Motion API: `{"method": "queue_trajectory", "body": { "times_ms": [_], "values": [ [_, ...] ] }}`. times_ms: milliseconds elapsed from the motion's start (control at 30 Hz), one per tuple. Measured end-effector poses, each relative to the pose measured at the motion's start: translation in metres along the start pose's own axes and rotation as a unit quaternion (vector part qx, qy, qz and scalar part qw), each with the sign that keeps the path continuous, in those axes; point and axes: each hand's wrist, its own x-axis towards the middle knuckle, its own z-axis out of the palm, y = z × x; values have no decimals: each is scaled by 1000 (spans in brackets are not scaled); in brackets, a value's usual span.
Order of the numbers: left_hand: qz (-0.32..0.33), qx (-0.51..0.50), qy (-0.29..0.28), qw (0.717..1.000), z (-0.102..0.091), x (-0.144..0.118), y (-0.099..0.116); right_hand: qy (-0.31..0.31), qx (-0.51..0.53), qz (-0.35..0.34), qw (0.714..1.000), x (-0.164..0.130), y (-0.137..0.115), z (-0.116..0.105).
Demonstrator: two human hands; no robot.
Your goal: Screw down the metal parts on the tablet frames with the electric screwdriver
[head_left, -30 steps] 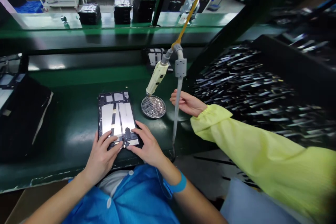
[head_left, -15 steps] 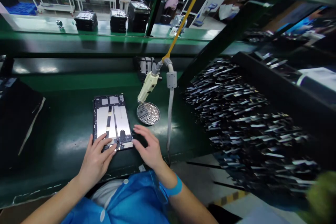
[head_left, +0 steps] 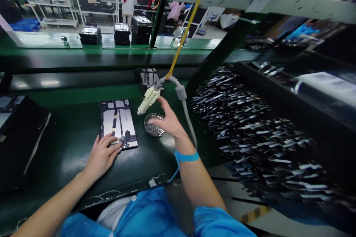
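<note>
Bright overhead light floods the aisle at the upper left of the frame, while the near tabletop (head_left: 69,133) sits dimmer, its dark green surface carrying soft white glare patches at left and just below centre. The lit metal of the tablet frame (head_left: 118,123) gleams pale. The racked parts (head_left: 250,126) at right smear into streaks of motion blur. Straight beams bow towards the edges, a wide-lens distortion; the bottom edge is soft.
</note>
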Motion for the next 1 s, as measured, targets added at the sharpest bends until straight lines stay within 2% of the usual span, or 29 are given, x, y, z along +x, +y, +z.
{"method": "queue_trajectory", "body": {
  "times_ms": [100, 167, 233, 333, 433, 500, 567, 667, 733, 800, 900, 1000],
  "values": [
    [14, -13, -6, 1000, 0, 10, -6, -131, -94, 57, 985, -32, 35, -17],
    [22, -21, -13, 999, 0, 19, -10, -160, -140, 64, 975, -45, 47, -13],
    [27, -25, -22, 999, 1, 28, -14, -133, -176, 66, 973, -50, 48, 0],
    [30, -27, -23, 999, 4, 37, -19, -31, -236, 100, 966, -48, 37, 27],
    [32, -37, -5, 999, 9, 36, -20, 63, -303, 162, 937, -45, 22, 47],
    [32, -46, 6, 998, 12, 33, -21, 78, -335, 194, 919, -45, 15, 51],
    [32, -56, 12, 998, 14, 31, -21, 64, -345, 218, 911, -44, 10, 46],
    [35, -69, 18, 997, 17, 31, -23, 84, -289, 218, 928, -29, 7, 32],
    [36, -73, 19, 996, 17, 31, -24, 139, -188, 177, 956, -9, 6, 25],
    [37, -75, 18, 996, 17, 31, -25, 185, -46, 136, 972, 16, 3, 24],
    [41, -80, 17, 996, 16, 31, -27, 179, 137, 93, 970, 47, -6, 32],
    [45, -86, 19, 995, 17, 31, -27, 190, 199, 48, 960, 58, -13, 47]
  ]
}}
